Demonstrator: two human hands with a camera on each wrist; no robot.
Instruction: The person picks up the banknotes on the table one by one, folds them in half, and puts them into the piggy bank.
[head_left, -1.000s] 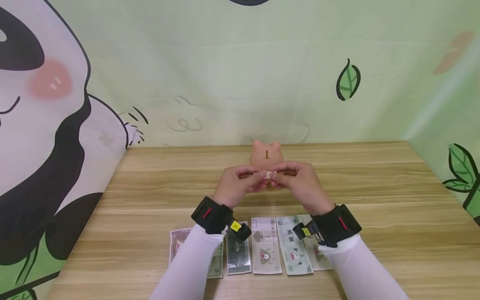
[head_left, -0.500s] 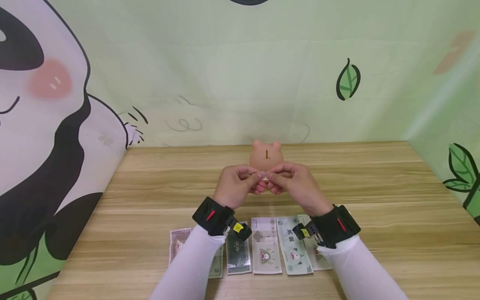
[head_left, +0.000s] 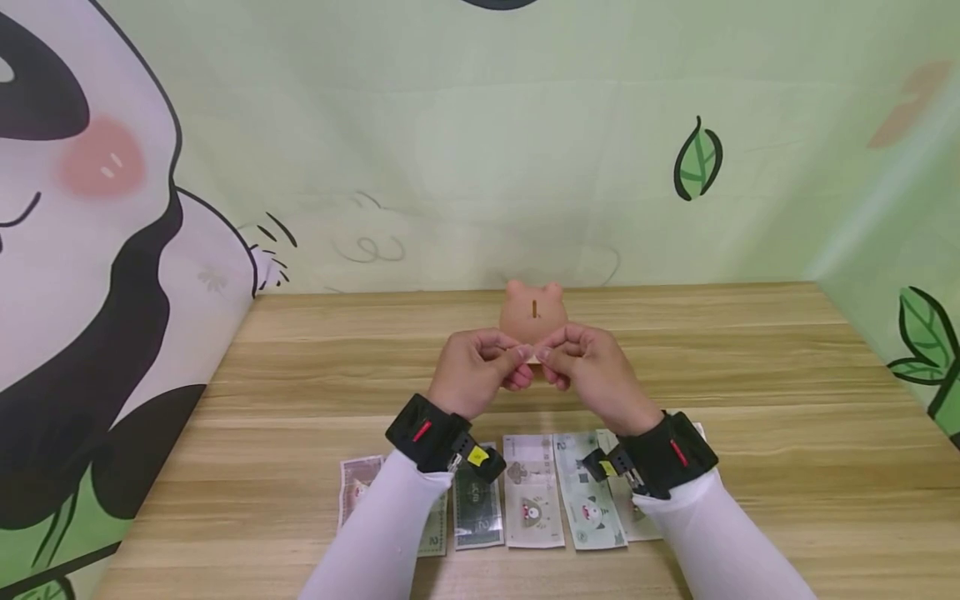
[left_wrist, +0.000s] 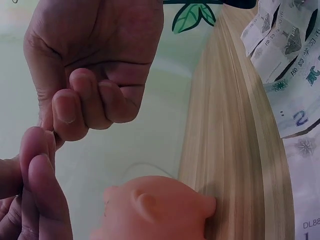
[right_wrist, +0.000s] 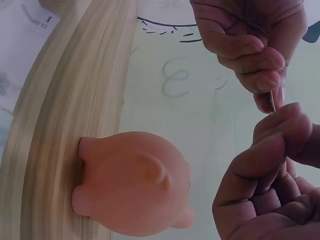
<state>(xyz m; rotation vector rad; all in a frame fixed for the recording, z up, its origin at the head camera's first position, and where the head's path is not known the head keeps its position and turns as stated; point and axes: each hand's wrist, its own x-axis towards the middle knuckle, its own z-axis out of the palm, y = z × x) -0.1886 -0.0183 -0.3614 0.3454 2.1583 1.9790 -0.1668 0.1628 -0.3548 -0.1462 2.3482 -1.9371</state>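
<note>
In the head view my left hand (head_left: 471, 373) and right hand (head_left: 604, 377) meet just in front of a pink piggy bank (head_left: 534, 318). Between them they pinch a small folded banknote (head_left: 534, 360), mostly covered by thumbs and fingers. Only a thin edge of the folded note (right_wrist: 271, 101) shows in the right wrist view. The piggy bank (right_wrist: 135, 182) stands upright on the table there, apart from both hands. Its slot faces up in the head view.
Several play banknotes (head_left: 534, 492) lie in a row near the table's front, partly under the forearms. The wooden table (head_left: 765, 375) meets a green printed backdrop (head_left: 450, 150) behind the piggy bank. A panda drawing (head_left: 67, 275) is on the left.
The pale strip between the fingertips shows less than a second ago, and the fingertips have drawn closer around it. Both hands stay in nearly the same place.
</note>
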